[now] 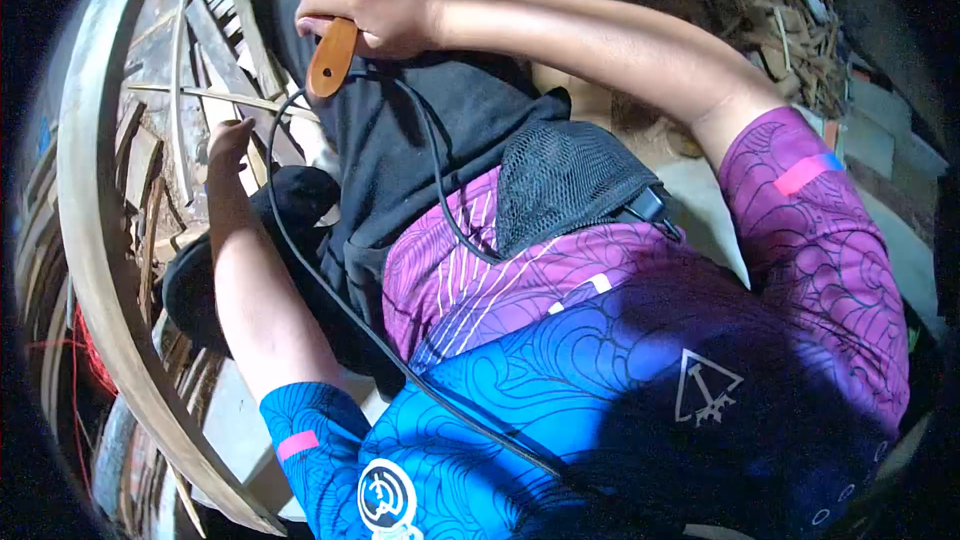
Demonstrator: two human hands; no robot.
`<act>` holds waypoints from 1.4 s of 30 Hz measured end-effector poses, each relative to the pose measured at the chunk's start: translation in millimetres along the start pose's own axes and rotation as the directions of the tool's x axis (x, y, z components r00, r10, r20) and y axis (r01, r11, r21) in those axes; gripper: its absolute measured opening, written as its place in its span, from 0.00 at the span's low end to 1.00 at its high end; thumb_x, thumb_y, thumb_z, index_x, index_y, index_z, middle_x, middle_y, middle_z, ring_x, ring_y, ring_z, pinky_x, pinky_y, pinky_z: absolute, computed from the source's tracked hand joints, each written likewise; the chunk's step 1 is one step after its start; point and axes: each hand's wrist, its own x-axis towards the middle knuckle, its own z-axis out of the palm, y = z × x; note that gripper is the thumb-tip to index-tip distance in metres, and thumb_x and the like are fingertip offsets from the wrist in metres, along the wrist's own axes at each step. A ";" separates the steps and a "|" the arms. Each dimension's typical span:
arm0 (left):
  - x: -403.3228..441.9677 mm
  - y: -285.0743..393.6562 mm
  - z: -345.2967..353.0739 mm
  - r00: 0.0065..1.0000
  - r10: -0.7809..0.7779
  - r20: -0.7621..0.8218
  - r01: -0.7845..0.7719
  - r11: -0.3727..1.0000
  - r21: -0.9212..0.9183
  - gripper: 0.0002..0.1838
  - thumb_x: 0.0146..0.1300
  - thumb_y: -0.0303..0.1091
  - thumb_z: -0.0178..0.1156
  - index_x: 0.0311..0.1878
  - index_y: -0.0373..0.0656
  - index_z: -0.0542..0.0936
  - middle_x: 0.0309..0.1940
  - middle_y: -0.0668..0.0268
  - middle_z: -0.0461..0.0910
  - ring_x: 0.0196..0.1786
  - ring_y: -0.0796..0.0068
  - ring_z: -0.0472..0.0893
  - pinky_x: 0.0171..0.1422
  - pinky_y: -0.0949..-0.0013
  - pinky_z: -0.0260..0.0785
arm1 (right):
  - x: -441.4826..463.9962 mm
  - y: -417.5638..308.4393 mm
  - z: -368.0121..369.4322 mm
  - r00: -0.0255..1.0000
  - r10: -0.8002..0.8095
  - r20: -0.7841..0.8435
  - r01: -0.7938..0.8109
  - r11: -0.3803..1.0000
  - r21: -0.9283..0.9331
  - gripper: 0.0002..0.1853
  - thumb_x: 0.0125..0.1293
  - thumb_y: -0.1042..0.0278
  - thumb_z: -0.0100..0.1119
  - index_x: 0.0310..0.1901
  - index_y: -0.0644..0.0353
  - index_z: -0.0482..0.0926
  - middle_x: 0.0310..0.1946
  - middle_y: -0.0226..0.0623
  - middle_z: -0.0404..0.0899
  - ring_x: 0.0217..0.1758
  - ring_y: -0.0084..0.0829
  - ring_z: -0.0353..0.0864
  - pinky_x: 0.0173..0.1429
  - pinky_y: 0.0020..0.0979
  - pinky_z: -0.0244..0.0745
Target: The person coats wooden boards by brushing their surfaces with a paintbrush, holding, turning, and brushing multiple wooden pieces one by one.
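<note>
An orange-brown wooden handle with a small dark hole at its end sticks out of my right hand. The fingers are wrapped round it above the dark trousers; whatever joins its other end is hidden. Further left and lower, my left hand is beside thin wood strips. It is in shadow and seen mostly from the wrist side, so whether it holds anything is unclear. A black cord runs from near the trousers across my shirt.
A long curved wooden piece arches down the left side. Wood scraps litter the floor, with another pile at the upper right. Red string lies at the far left. A black mesh pouch rests at my waist.
</note>
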 end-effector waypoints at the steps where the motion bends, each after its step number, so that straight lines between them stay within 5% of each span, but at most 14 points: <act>1: 17.8 -5.2 7.1 0.999 -0.029 0.045 0.029 1.000 -0.001 0.33 0.63 0.51 0.66 0.67 0.47 0.73 0.45 0.60 0.81 0.34 0.71 0.78 0.31 0.65 0.73 | 4.6 -28.5 -29.8 0.980 0.148 0.131 -0.123 0.976 -0.180 0.08 0.65 0.58 0.60 0.40 0.49 0.83 0.39 0.27 0.82 0.46 0.35 0.80 0.50 0.46 0.65; 9: 21.9 -44.2 51.2 0.993 0.121 -0.009 -0.116 0.922 -0.369 0.33 0.63 0.51 0.66 0.68 0.47 0.73 0.43 0.61 0.81 0.31 0.73 0.77 0.29 0.68 0.71 | 12.3 -20.8 -12.2 0.997 0.083 -0.002 -0.083 0.984 -0.160 0.10 0.68 0.54 0.58 0.38 0.47 0.84 0.39 0.23 0.83 0.50 0.32 0.78 0.51 0.47 0.66; 11: 19.4 -42.9 49.8 0.990 0.142 -0.024 -0.139 0.899 -0.416 0.33 0.64 0.51 0.66 0.68 0.48 0.73 0.42 0.62 0.81 0.30 0.74 0.77 0.28 0.68 0.70 | 12.7 -3.9 5.9 0.998 0.023 -0.060 -0.023 1.000 -0.001 0.10 0.68 0.54 0.57 0.38 0.47 0.83 0.38 0.23 0.83 0.50 0.31 0.77 0.51 0.44 0.67; 12: 20.8 -39.9 50.3 0.988 0.153 -0.028 -0.149 0.885 -0.441 0.33 0.64 0.51 0.66 0.68 0.48 0.72 0.42 0.62 0.80 0.30 0.74 0.76 0.28 0.69 0.70 | 13.7 -38.2 -37.1 0.991 0.127 0.041 -0.113 0.960 -0.258 0.09 0.67 0.55 0.57 0.36 0.47 0.83 0.38 0.23 0.83 0.50 0.31 0.77 0.51 0.42 0.68; 13: 22.6 -39.1 52.4 0.986 0.165 -0.033 -0.162 0.869 -0.467 0.33 0.64 0.51 0.66 0.68 0.48 0.72 0.42 0.62 0.80 0.30 0.75 0.76 0.28 0.69 0.70 | 14.1 -35.8 -41.8 0.991 0.114 0.069 -0.085 0.941 -0.328 0.09 0.66 0.54 0.58 0.34 0.46 0.82 0.37 0.23 0.83 0.50 0.29 0.77 0.51 0.41 0.68; 16: 35.0 -34.1 71.6 0.978 0.204 -0.042 -0.195 0.827 -0.527 0.33 0.64 0.51 0.66 0.69 0.48 0.72 0.41 0.63 0.80 0.29 0.76 0.76 0.27 0.70 0.69 | 5.8 -37.0 -57.1 0.992 0.129 -0.004 -0.124 0.946 -0.301 0.08 0.65 0.53 0.59 0.35 0.45 0.83 0.36 0.21 0.82 0.51 0.28 0.76 0.52 0.40 0.68; 18: 43.2 -34.5 85.9 0.969 0.239 -0.058 -0.231 0.805 -0.546 0.33 0.64 0.51 0.66 0.69 0.48 0.72 0.40 0.63 0.80 0.28 0.76 0.76 0.26 0.70 0.68 | 11.7 -50.5 -73.4 0.992 0.110 -0.062 -0.114 0.991 -0.069 0.05 0.61 0.65 0.60 0.33 0.55 0.80 0.32 0.30 0.77 0.47 0.37 0.71 0.53 0.39 0.62; 23: 62.5 -28.8 113.5 0.955 0.279 -0.101 -0.285 0.768 -0.573 0.33 0.65 0.50 0.66 0.69 0.49 0.72 0.39 0.64 0.80 0.26 0.78 0.75 0.25 0.72 0.67 | 25.1 -49.4 -70.4 0.998 0.060 -0.031 -0.061 0.997 -0.043 0.06 0.62 0.64 0.60 0.33 0.55 0.81 0.33 0.31 0.77 0.48 0.37 0.70 0.53 0.39 0.61; 25: 62.3 -26.7 117.1 0.947 0.296 -0.125 -0.313 0.759 -0.571 0.33 0.65 0.50 0.66 0.70 0.49 0.71 0.39 0.65 0.80 0.26 0.79 0.74 0.24 0.72 0.67 | 21.0 -47.1 -60.1 0.999 0.042 0.033 -0.030 0.957 -0.288 0.08 0.64 0.53 0.60 0.36 0.43 0.84 0.36 0.19 0.82 0.52 0.28 0.76 0.54 0.40 0.67; 29: 34.3 -9.9 94.7 0.981 0.194 0.029 -0.133 0.766 -0.629 0.32 0.66 0.48 0.66 0.70 0.47 0.71 0.34 0.70 0.79 0.19 0.83 0.71 0.20 0.74 0.63 | 31.9 -52.3 -63.7 0.997 0.054 0.057 -0.035 0.955 -0.294 0.07 0.63 0.54 0.62 0.36 0.43 0.83 0.37 0.16 0.81 0.52 0.28 0.75 0.56 0.39 0.65; 32: 69.3 -46.7 108.0 0.988 0.150 -0.019 -0.106 0.597 -0.795 0.28 0.66 0.47 0.65 0.66 0.46 0.74 0.32 0.67 0.79 0.20 0.80 0.74 0.19 0.72 0.65 | 34.2 -58.7 -70.9 0.995 0.076 0.060 -0.057 0.963 -0.265 0.06 0.63 0.57 0.63 0.35 0.46 0.82 0.37 0.20 0.81 0.51 0.29 0.75 0.57 0.38 0.66; 34: 72.7 -75.7 100.8 0.901 0.429 0.064 -0.089 0.328 -0.940 0.18 0.66 0.38 0.63 0.57 0.44 0.76 0.37 0.62 0.80 0.33 0.76 0.79 0.29 0.75 0.72 | 35.8 -60.6 -72.3 0.994 0.088 0.069 -0.068 0.967 -0.246 0.05 0.63 0.59 0.65 0.35 0.48 0.82 0.36 0.23 0.80 0.50 0.32 0.77 0.56 0.38 0.66; 36: 117.2 -108.1 107.0 0.963 0.247 0.106 0.033 0.286 -0.958 0.13 0.65 0.32 0.63 0.52 0.41 0.77 0.39 0.57 0.80 0.43 0.69 0.82 0.39 0.76 0.77 | 34.1 -61.3 -73.0 0.993 0.098 0.070 -0.078 0.966 -0.247 0.05 0.63 0.59 0.65 0.35 0.48 0.82 0.36 0.24 0.80 0.50 0.31 0.77 0.55 0.38 0.66; 42: 9.6 -56.5 66.4 0.976 0.217 0.034 -0.121 0.657 -0.744 0.17 0.68 0.36 0.60 0.56 0.39 0.77 0.45 0.55 0.81 0.48 0.69 0.81 0.48 0.71 0.74 | 24.8 -55.0 -69.3 0.994 0.097 0.057 -0.081 0.968 -0.238 0.07 0.63 0.55 0.61 0.36 0.45 0.83 0.36 0.18 0.81 0.51 0.28 0.75 0.51 0.41 0.65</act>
